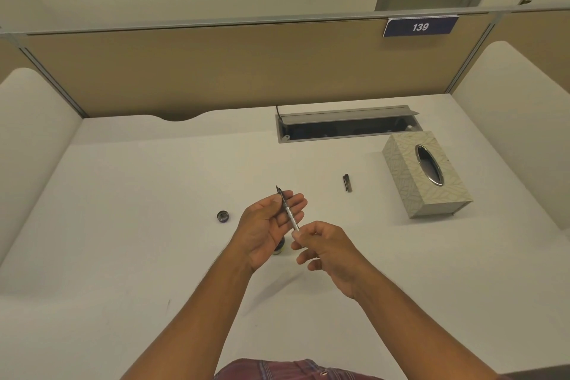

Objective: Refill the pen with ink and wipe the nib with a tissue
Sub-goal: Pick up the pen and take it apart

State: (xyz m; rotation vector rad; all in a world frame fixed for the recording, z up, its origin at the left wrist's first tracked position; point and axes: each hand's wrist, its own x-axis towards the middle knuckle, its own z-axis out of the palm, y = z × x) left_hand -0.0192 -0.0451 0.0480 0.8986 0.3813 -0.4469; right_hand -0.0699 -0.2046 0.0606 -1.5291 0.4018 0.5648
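Observation:
A slim pen section point(288, 210) with a dark nib pointing away and a silvery converter lies across the fingers of my left hand point(268, 225), held there by the thumb. My right hand point(324, 248) pinches the near silver end between thumb and forefinger. Under my left hand stands the ink bottle point(279, 248), mostly hidden. Its dark round lid point(223, 216) lies on the white desk point(123, 225) to the left. A dark pen part with a clip point(347, 183) rests further right. The patterned tissue box point(425, 176) sits at the right; no tissue shows in its slot.
An open grey cable tray point(345, 126) is set into the desk behind the tissue box. Tan partition panels point(216, 71) close off the back, and white side panels flank the desk. A plaid garment point(293, 370) shows at the bottom edge.

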